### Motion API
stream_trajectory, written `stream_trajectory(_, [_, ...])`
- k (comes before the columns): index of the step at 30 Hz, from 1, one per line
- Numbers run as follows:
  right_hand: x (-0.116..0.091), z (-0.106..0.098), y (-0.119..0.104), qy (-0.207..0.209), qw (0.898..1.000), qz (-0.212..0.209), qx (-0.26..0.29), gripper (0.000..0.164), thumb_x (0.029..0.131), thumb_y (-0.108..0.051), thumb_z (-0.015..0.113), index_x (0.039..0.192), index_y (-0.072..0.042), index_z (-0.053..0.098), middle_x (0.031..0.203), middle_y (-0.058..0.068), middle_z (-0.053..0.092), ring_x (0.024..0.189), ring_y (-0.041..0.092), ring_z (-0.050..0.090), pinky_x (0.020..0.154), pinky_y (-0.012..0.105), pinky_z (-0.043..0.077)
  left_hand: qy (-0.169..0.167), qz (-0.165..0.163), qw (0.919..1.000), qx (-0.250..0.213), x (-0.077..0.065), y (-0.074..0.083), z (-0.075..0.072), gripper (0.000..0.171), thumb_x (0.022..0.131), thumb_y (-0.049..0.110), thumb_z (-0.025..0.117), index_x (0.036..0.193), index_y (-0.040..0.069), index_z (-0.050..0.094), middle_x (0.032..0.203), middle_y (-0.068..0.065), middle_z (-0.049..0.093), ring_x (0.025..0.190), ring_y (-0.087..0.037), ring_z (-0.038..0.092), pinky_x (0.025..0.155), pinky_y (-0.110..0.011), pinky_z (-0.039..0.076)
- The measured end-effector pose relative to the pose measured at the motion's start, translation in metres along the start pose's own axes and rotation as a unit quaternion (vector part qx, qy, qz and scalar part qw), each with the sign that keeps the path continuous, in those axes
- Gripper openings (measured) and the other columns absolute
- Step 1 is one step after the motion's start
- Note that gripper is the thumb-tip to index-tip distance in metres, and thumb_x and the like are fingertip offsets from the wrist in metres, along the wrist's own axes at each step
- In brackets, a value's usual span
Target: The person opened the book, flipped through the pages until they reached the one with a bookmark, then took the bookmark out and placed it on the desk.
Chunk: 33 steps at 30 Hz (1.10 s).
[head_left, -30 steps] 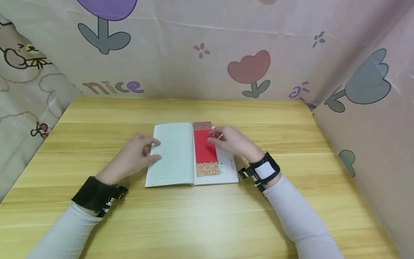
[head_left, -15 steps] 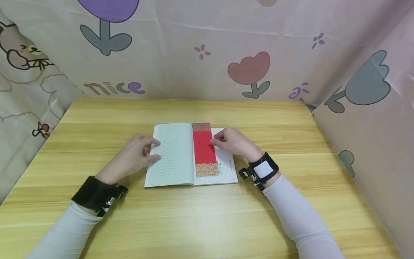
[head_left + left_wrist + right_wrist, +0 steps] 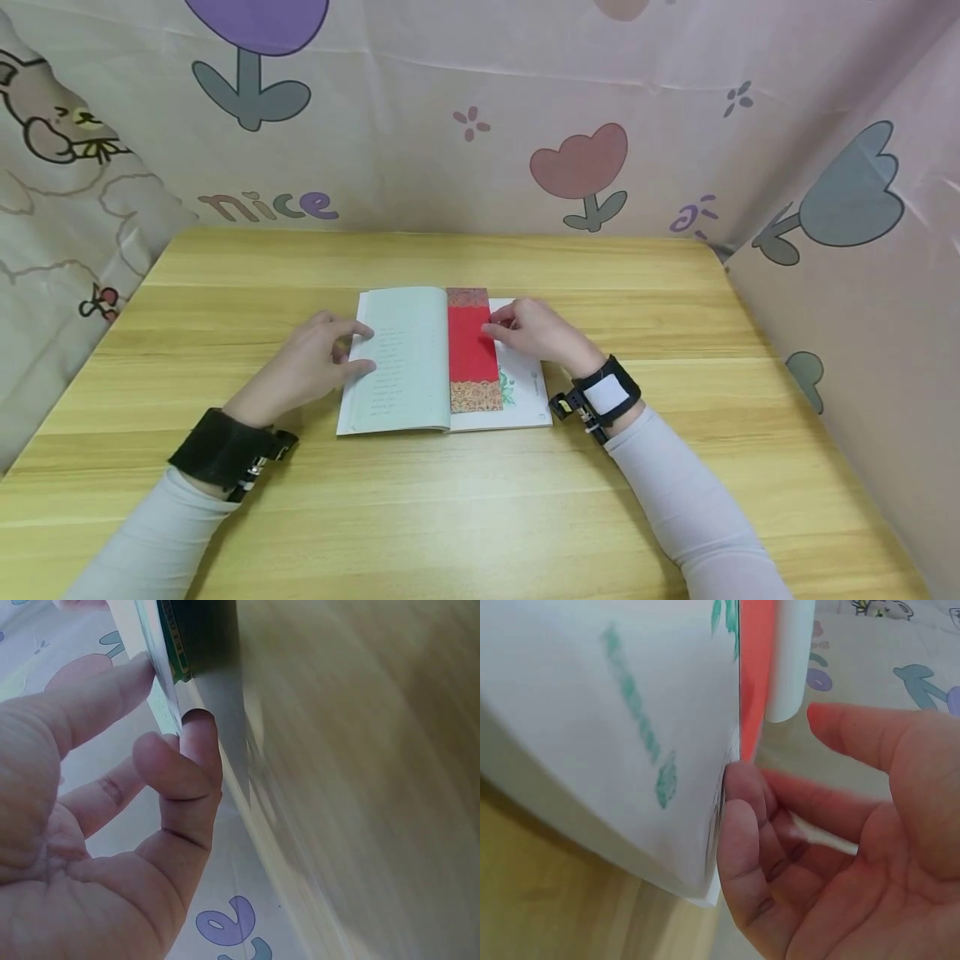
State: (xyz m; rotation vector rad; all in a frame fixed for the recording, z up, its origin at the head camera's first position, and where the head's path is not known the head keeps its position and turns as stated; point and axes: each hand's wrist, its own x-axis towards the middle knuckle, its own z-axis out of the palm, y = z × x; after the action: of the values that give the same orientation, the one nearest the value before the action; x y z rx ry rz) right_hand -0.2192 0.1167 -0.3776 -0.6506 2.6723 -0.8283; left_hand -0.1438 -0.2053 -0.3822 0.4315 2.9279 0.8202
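An open book (image 3: 408,400) lies on the table, printed text on its left page and a green drawing on its right. Along the spine on the right page lies a red card (image 3: 472,342) with patterned ends. At the left edge my left hand (image 3: 303,358) grips the book, thumb and index finger on the page; the left wrist view shows other fingers curled against the green cover (image 3: 176,645). My right hand (image 3: 543,329) touches the card's right side. In the right wrist view its thumb (image 3: 855,735) stands off the card while fingers rest along the page and card.
The wooden table (image 3: 480,508) extends around the book. Printed cloth (image 3: 420,108) hangs behind and along both sides. A black strap with a small camera sits on each wrist.
The red card has shifted slightly left toward the spine and straightened. My right hand first drew back to the card's edge, then moved with it. My left hand stays in place.
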Motion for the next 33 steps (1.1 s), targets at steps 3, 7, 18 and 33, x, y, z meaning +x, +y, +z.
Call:
stream_trajectory(3, [0.004, 0.001, 0.001, 0.010, 1.000, 0.017, -0.004, 0.025, 0.093, -0.032, 0.063, 0.100, -0.009, 0.070, 0.065, 0.005, 0.051, 0.058, 0.018, 0.045, 0.049, 0.025, 0.032, 0.001, 0.002, 1.0000, 0.001, 0.000, 0.000, 0.000, 0.048, 0.084, 0.027, 0.075, 0.126, 0.007, 0.062, 0.101, -0.011, 0.050, 0.080, -0.023, 0.050, 0.062, -0.033, 0.043])
stream_trajectory(7, [0.014, -0.002, 0.005, 0.006, 0.999, 0.044, 0.000, 0.039, 0.093, -0.035, 0.063, 0.116, -0.004, 0.066, 0.073, 0.007, 0.052, 0.064, 0.019, 0.048, 0.052, 0.025, 0.036, 0.002, 0.002, 1.0000, 0.004, 0.000, 0.001, 0.000, 0.048, 0.083, 0.027, 0.075, 0.125, 0.007, 0.062, 0.101, -0.012, 0.050, 0.079, -0.023, 0.049, 0.062, -0.033, 0.043])
stream_trajectory(18, [0.038, -0.009, 0.012, 0.002, 0.997, 0.072, 0.013, 0.048, 0.094, -0.034, 0.061, 0.132, -0.005, 0.059, 0.102, 0.008, 0.060, 0.089, 0.021, 0.054, 0.068, 0.030, 0.048, 0.002, 0.000, 1.0000, 0.001, 0.000, 0.000, 0.001, 0.048, 0.084, 0.027, 0.075, 0.126, 0.008, 0.062, 0.103, -0.012, 0.050, 0.079, -0.023, 0.049, 0.061, -0.033, 0.043])
stream_trajectory(33, [0.036, -0.005, 0.011, 0.018, 0.990, 0.043, 0.135, 0.029, 0.092, -0.027, 0.066, 0.113, -0.008, 0.059, 0.083, 0.008, 0.065, 0.071, 0.022, 0.064, 0.063, 0.030, 0.048, 0.003, -0.005, 1.0000, 0.001, 0.000, 0.000, 0.001, 0.048, 0.083, 0.027, 0.076, 0.125, 0.008, 0.062, 0.102, -0.011, 0.050, 0.081, -0.024, 0.049, 0.062, -0.034, 0.042])
